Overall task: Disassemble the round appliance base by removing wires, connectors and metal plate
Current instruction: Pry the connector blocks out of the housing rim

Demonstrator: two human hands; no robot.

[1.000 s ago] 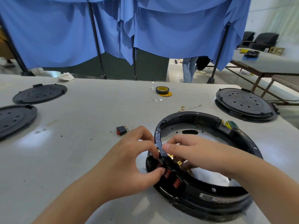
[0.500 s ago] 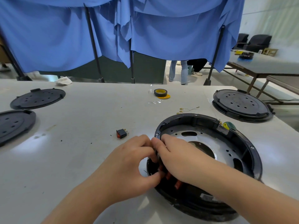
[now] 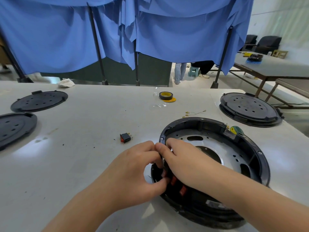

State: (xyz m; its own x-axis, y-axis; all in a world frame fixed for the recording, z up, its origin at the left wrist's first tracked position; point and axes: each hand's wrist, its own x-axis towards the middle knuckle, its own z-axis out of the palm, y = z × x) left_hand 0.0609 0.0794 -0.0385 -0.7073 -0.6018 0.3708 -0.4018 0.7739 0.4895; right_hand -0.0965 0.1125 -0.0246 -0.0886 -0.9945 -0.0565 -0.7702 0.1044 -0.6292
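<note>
Both the left hand (image 3: 133, 174) and right hand (image 3: 184, 163) pinch a red switch (image 3: 173, 180) in the round base (image 3: 217, 164) wall, likely needing a firm push free next.

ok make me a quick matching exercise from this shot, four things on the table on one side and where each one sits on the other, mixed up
Things:
1. tape roll
2. loose rocker switch
3. green-handled screwdriver
4. crumpled white cloth

Places:
A. against the far right rim of the open round base
B. far left edge of the table
C. far middle of the table, on a yellow disc
D. just left of the open base, beyond the left hand

Pairs: 1-C, 2-D, 3-A, 4-B
</note>
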